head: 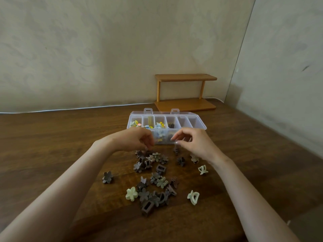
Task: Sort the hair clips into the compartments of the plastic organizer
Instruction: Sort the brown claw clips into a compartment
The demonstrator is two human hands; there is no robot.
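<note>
On the dark wooden counter (52, 137), a lone brown flower clip (107, 177) lies left of the heap. The left hand (138, 139) hangs with its fingers curled over the far edge of the scattered hair clips (152, 180); I cannot tell if it holds one. Behind it stands the clear plastic organizer (192, 122), lid back, with coloured clips in its left compartments. The right hand (190, 142) has thumb and forefinger drawn together just above a striped clip (176, 151); whether they touch it is unclear. Two pale green claw clips (193, 197) lie further right.
</note>
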